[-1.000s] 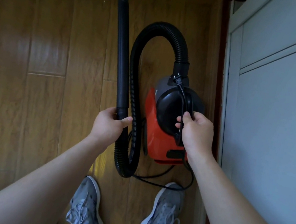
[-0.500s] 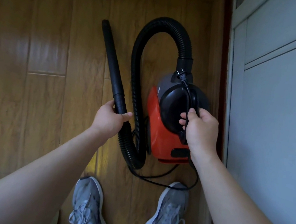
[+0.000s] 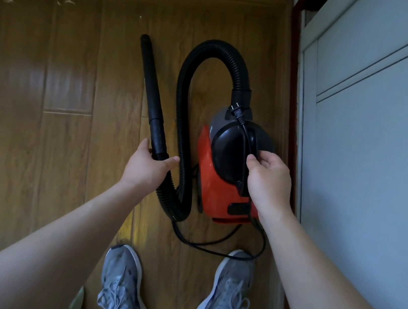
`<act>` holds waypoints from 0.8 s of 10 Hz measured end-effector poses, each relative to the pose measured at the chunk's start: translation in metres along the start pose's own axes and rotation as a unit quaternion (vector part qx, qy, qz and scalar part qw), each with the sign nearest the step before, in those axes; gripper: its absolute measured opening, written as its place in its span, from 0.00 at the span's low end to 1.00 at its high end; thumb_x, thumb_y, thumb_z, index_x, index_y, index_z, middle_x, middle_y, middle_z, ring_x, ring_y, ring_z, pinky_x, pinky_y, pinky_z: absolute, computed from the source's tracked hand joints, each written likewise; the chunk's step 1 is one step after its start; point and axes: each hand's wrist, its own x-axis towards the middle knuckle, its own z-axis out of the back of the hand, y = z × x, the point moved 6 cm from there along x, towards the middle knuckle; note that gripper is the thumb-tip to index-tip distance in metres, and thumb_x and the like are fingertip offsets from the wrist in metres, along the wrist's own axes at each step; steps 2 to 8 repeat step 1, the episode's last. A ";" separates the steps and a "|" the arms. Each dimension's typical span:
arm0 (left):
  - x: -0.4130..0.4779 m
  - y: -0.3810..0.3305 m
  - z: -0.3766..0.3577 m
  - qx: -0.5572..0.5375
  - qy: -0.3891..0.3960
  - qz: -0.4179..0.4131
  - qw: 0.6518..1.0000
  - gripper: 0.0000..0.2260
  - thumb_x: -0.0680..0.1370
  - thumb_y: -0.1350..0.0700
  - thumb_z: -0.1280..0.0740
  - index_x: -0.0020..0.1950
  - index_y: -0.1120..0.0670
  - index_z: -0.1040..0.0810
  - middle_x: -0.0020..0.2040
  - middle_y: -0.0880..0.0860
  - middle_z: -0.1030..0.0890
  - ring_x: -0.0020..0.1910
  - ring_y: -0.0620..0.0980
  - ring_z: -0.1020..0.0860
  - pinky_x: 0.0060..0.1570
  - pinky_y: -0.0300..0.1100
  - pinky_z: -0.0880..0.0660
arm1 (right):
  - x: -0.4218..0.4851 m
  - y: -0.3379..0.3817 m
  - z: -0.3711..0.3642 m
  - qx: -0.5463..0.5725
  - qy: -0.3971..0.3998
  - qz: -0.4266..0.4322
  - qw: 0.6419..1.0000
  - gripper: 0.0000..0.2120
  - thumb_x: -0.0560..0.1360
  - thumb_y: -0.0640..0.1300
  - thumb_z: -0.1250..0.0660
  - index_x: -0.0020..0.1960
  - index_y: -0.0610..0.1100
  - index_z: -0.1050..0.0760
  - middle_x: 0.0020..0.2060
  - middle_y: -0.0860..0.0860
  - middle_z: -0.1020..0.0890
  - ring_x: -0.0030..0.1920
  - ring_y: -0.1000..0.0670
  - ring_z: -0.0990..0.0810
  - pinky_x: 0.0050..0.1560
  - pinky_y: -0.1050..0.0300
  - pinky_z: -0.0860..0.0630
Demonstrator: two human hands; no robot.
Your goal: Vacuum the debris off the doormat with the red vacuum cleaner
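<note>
Left hand (image 3: 146, 169) is gripping the wand (image 3: 151, 93); right hand (image 3: 269, 182) is clasping handle (image 3: 253, 142) and cord (image 3: 244, 147) on the vacuum (image 3: 214, 182), near the shoes (image 3: 122, 287). Plug (image 3: 237, 111) is lying unconnected and no doormat is showing, so vacuuming is apparently not yet beginning.

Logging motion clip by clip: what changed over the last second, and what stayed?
The black rigid tube in the left hand swung: its far tip, earlier pointing almost straight ahead, now leans left. Nothing was taken up or let go. The left hand still grips the tube's near end; the right hand still holds the power cord and the handle of the red vacuum cleaner.
</note>
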 end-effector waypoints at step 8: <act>-0.016 -0.016 0.009 0.020 -0.022 -0.036 0.999 0.42 0.76 0.48 0.26 0.82 0.52 0.47 0.76 0.50 0.32 0.73 0.55 0.30 0.67 0.50 0.30 | -0.008 0.009 0.006 -0.035 0.003 0.009 0.999 0.23 0.81 0.49 0.35 0.74 0.46 0.31 0.68 0.49 0.23 0.65 0.49 0.24 0.61 0.58 0.28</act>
